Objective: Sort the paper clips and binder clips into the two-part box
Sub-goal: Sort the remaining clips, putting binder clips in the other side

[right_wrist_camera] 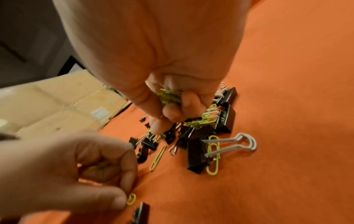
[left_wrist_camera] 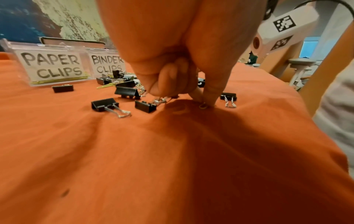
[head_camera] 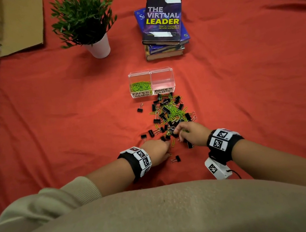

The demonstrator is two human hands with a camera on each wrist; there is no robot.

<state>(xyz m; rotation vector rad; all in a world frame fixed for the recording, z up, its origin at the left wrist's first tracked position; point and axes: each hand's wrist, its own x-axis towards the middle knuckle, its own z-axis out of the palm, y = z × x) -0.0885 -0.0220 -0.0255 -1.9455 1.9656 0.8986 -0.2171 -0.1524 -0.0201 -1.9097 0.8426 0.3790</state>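
The red cloth [head_camera: 53,117] carries everything, and the clear two-part box [head_camera: 151,82] serves as the landmark: its left half, labelled for paper clips, already holds a heap of green ones, while its right half, labelled for binder clips, looks bare. Just in front of the box, running toward the person, lies the mixed pile [head_camera: 169,114] of black binder clips and green paper clips, so the sort is judged to be early, with the paper-clip gathering step in hand. At the pile's near end, farthest from the box, the right hand [head_camera: 190,133] is curled round a bunch of green paper clips [right_wrist_camera: 169,96], its fingers closed on them. Beside it, the left hand [head_camera: 157,150] pinches a single paper clip [right_wrist_camera: 131,199] between thumb and forefinger, right at the cloth. A loose paper clip [right_wrist_camera: 158,157] lies flat between the hands. The next move likely calls for lifting the pinched clip without dragging the cloth, then carrying both loads forward over the box's left half and releasing there, keeping any snagged binder clip out.
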